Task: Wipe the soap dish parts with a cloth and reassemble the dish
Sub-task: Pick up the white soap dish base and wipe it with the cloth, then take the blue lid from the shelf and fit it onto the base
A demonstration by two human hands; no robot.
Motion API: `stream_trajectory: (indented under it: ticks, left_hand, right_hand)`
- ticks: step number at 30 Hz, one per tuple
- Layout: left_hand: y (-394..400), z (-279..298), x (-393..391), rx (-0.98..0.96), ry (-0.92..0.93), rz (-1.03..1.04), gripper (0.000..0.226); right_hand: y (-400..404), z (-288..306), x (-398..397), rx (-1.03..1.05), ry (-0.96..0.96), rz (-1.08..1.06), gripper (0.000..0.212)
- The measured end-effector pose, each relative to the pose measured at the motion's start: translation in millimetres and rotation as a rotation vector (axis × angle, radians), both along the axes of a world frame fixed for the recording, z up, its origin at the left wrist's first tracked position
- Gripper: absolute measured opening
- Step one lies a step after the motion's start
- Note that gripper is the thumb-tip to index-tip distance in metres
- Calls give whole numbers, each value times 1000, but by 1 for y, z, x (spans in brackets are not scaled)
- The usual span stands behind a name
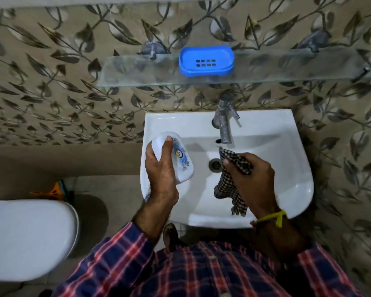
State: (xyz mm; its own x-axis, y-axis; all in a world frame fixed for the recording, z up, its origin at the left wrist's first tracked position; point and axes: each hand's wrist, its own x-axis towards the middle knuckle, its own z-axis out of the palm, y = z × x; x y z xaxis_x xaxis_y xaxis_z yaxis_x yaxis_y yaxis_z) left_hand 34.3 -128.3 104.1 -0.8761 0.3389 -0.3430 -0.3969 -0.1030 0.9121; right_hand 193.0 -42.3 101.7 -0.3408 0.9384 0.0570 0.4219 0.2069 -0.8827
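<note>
Gripping labelled lid (print unreadable), left hand.

Shirt: plaid, dark navy base with red/pink and pale cross stripes, buttoned front, light buttons down the placket. Long sleeve behind left hand, cuff pushed up the forearm, same check. Forearm behind right hand bare, sleeve edge not clear. Yellow thread band round the right wrist, knotted, loose tail hanging off the knot; a bit of red thread beside it. Both hands bare, no rings visible. Below the hands, a dark sandal, blurred.
</note>
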Motion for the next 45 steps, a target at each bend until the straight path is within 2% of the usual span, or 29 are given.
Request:
stream_trajectory:
  ticks: [4, 6, 11, 15, 18, 21, 24, 27, 29, 31, 32, 34, 37, 42, 45]
  left_hand:
    - [-12, -11, -7, -137, 157, -95, 41]
    - [-16, -12, -14, -192, 223, -158, 47]
    - [-30, -26, -38, -287, 387, -279, 43]
    - [-41, -38, -58, -289, 396, -295, 37]
    - [-43, -41, -69, -232, 215, -204, 24]
    - [-48, -41, -81, -106, -69, -90, 19]
    - [-54, -37, -89, 19, -301, -116, 44]
    - [-54, -28, -94, 99, -423, -208, 51]
    - [-50, -23, -94, 140, -483, -234, 53]
    - [-44, -24, -95, 198, -572, -200, 55]
    - [-42, -23, -94, 245, -629, -180, 56]
    - [-37, -19, -89, 333, -718, -201, 64]
    - [-28, -13, -80, 333, -729, -312, 82]
    - [-4, -4, -63, 249, -628, -379, 55]
    - [8, -4, -53, 200, -567, -425, 61]
  right_hand:
    - [-1, -8, -30, 96, -172, 0, 23]
    - [-2, -12, -45, 159, -223, 40, 26]
    - [-1, -20, -77, 175, -317, 65, 30]
    - [-4, -20, -96, 118, -400, 9, 18]
    - [0, -15, -116, 42, -397, 59, 15]
    - [12, -10, -145, -18, -267, 111, 19]
    - [30, -9, -182, -215, -27, 29, 18]
    - [54, -19, -205, -422, 194, -65, 14]
    - [73, -35, -203, -404, 59, -67, 16]
    - [85, -49, -189, -402, -135, -100, 41]
    - [86, -54, -179, -416, -168, -119, 50]
    - [80, -59, -165, -312, -158, -98, 51]
    - [62, -58, -148, -191, -72, -46, 39]
    - [36, -28, -122, 40, 27, 77, 23]
    - [36, -11, -112, 149, 10, 109, 18]
